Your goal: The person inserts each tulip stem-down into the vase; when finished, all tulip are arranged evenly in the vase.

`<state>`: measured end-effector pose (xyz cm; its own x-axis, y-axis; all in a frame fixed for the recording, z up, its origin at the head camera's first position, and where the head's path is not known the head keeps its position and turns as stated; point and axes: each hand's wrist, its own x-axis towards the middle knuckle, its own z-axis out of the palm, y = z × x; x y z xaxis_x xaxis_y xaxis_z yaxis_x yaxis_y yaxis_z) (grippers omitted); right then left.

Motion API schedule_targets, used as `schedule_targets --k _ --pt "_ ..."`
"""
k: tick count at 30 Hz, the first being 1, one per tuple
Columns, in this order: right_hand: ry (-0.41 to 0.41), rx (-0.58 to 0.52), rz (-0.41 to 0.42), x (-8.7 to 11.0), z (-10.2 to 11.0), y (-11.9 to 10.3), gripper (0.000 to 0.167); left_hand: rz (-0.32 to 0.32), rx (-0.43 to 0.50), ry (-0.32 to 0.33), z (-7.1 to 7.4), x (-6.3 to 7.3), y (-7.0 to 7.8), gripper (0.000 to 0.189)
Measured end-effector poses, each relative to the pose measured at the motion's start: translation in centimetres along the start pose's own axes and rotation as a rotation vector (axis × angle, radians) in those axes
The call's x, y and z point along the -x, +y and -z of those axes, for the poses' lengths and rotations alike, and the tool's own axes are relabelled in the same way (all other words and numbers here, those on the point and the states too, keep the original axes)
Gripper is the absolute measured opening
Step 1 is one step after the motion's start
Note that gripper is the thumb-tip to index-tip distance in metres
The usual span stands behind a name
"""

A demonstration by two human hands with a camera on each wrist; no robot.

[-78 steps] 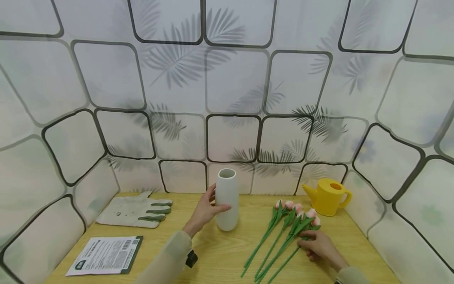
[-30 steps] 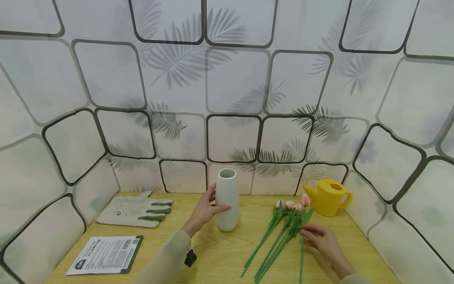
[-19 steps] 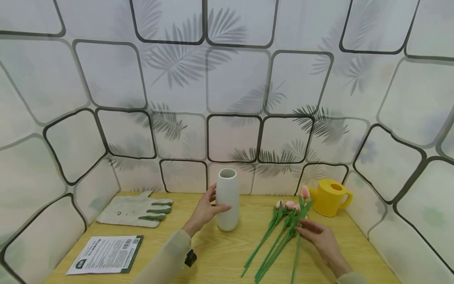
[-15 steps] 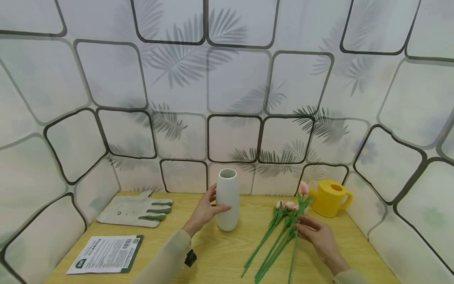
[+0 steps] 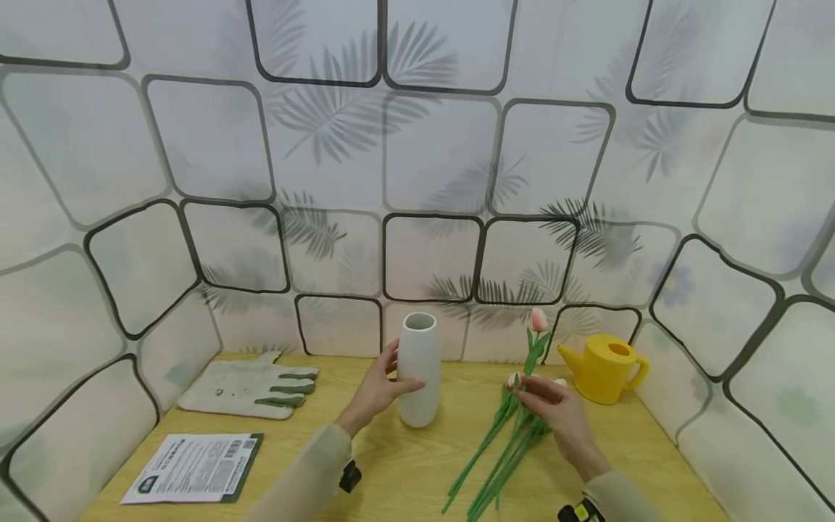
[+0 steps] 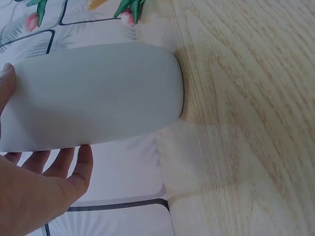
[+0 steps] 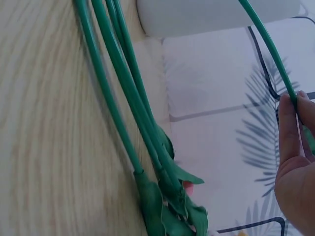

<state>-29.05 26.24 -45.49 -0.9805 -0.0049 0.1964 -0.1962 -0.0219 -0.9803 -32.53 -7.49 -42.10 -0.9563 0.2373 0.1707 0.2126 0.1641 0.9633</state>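
Observation:
A white vase (image 5: 420, 370) stands upright on the wooden table. My left hand (image 5: 377, 390) grips its side, thumb across the front and fingers behind; the left wrist view shows the hand's fingertips against the pale wall of the vase (image 6: 98, 96). To the right, my right hand (image 5: 559, 412) pinches the green stem of one pink tulip (image 5: 538, 320), raised with its bloom upward. In the right wrist view the held stem (image 7: 269, 44) passes between thumb and fingers. Several other tulips (image 7: 150, 196) lie on the table below, their blooms partly hidden behind the right hand in the head view.
A yellow watering can (image 5: 601, 371) stands at the back right. Grey-and-green work gloves (image 5: 241, 388) lie at the back left, with a printed packet (image 5: 192, 467) nearer the front. Patterned fabric walls (image 5: 430, 254) enclose the back and sides of the table.
My right hand has taken one tulip from the pile by its stem, raised it and moved it left toward the vase. The left hand has stayed on the vase.

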Motion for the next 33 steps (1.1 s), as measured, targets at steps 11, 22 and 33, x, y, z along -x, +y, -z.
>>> schedule_targets --k 11,22,33 --pt "0.03 -0.03 0.03 -1.3 -2.0 -0.8 0.042 -0.042 -0.032 -0.002 0.1 -1.1 -2.1 0.089" --pt "0.005 -0.107 0.124 -2.0 -3.0 -2.0 0.049 -0.12 -0.192 0.013 -0.1 -0.9 -2.2 0.095" --pt "-0.016 -0.161 0.3 -3.4 -4.5 -4.1 0.039 -0.17 -0.192 0.049 -0.8 -1.3 -2.3 0.097"
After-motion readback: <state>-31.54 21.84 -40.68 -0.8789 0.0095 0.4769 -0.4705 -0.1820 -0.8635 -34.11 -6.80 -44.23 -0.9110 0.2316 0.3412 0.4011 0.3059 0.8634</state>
